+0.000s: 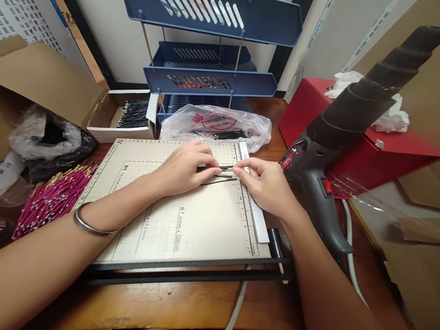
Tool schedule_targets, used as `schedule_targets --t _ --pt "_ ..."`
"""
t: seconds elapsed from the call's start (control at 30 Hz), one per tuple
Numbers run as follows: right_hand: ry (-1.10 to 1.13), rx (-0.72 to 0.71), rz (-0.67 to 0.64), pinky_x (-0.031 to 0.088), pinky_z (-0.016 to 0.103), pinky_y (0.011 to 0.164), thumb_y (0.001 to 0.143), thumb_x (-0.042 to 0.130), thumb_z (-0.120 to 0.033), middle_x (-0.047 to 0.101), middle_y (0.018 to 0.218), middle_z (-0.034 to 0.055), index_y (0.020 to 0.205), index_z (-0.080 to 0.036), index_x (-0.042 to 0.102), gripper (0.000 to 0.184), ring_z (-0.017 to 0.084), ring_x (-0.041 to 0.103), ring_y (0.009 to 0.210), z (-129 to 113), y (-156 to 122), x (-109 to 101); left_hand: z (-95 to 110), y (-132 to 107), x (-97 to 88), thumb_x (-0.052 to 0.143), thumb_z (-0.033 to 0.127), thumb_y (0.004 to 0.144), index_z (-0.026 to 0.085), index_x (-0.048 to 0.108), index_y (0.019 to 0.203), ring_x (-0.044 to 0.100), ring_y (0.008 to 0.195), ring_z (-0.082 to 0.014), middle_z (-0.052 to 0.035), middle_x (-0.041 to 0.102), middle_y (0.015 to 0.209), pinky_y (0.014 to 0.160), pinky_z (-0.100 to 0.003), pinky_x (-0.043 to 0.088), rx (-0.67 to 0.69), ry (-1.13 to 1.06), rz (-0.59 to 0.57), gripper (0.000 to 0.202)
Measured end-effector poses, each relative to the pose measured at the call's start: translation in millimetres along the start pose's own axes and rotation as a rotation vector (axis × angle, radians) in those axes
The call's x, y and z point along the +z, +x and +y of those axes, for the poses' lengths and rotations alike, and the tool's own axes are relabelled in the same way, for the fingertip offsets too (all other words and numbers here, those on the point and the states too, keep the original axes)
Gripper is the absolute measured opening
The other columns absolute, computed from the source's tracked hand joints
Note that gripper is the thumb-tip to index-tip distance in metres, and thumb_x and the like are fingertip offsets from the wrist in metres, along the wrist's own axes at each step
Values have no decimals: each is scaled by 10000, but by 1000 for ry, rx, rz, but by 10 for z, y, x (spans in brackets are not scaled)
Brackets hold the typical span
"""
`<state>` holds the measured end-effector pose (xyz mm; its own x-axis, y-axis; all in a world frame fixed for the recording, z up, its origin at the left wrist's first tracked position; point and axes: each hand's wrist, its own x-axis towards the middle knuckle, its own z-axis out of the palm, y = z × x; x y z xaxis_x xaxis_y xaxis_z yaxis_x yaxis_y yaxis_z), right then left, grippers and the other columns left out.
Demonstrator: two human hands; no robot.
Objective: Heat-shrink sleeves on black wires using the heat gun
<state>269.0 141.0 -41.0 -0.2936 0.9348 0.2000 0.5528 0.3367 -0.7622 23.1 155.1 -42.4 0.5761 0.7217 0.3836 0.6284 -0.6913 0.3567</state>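
Observation:
My left hand (184, 168) and my right hand (267, 183) meet over the far part of a beige paper cutter board (178, 225). Both pinch the same thin black tubes (223, 172), the left from the left end, the right from the right end. The tubes lie just above the board's gridded surface, next to its ruler edge (255, 217). A metal bangle sits on my left wrist.
A black heat gun (344, 134) stands right of the board, with a red box (355, 146) behind it. A bundle of magenta wires (52, 198) lies left. A plastic bag (218, 123), a box of black tubes (134, 113), blue stacked trays (208, 75) and cardboard boxes stand behind.

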Motion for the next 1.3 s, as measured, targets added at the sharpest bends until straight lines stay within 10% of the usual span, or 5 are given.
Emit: schedule_targets --t 0.8,1.3 --pt "-6 -32 -19 285 308 633 983 640 -328 352 567 -62 1275 -169 858 397 120 318 571 -171 -129 3 96 31 47 647 362 1066 211 801 930 607 873 -221 -50 744 892 871 -393 467 -76 -67 143 255" --pt "-129 100 -13 266 313 649 896 721 -335 412 544 -61 955 -195 871 213 126 335 574 -97 -61 -43 97 30 42 644 324 1048 212 851 1005 617 956 -265 -80 755 986 884 -431 457 -73 81 46 240"
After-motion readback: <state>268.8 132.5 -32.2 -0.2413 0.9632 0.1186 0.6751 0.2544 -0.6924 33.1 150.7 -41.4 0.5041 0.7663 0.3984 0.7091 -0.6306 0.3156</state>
